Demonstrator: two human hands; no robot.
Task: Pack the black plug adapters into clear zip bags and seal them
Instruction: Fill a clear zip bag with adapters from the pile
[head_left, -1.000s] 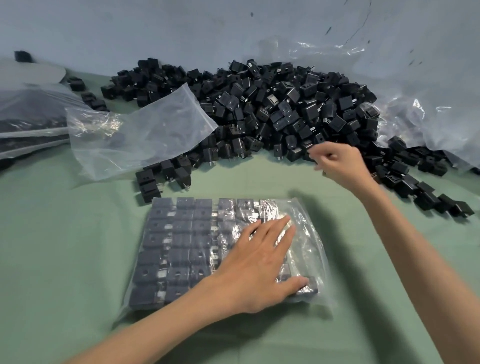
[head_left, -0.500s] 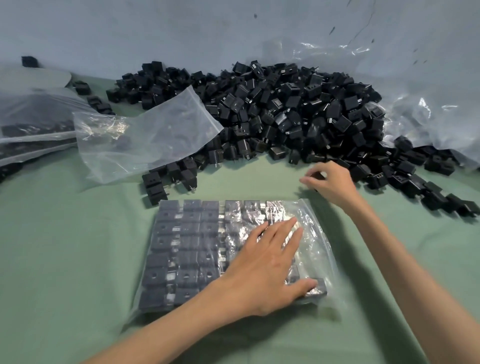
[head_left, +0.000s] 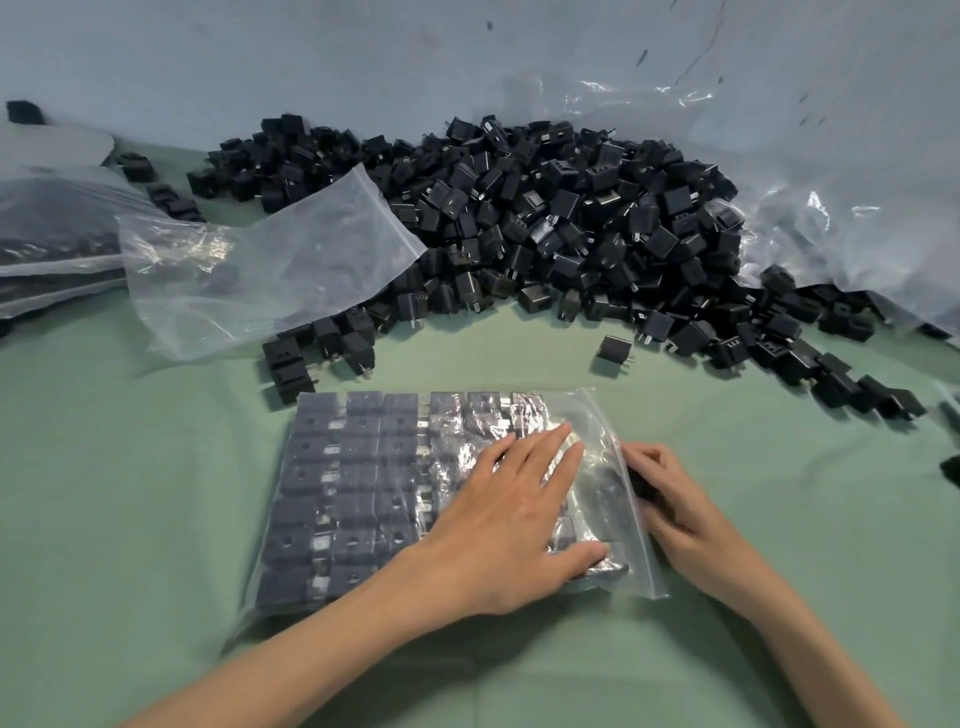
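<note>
The left hand (head_left: 519, 525) lies flat on the filled zip bag (head_left: 363, 493), fingers straight, pressing. The right hand (head_left: 685, 514) has its fingers curled round a black adapter (head_left: 640, 486) at the bag's right edge.

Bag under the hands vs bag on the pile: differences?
Near bag is packed with adapter rows and lies flat; far bag looks empty and leans crumpled on the pile. Left hand presses the near bag, right hand holds an adapter at its mouth; nothing touches the far bag. Both: clear zip bags.
</note>
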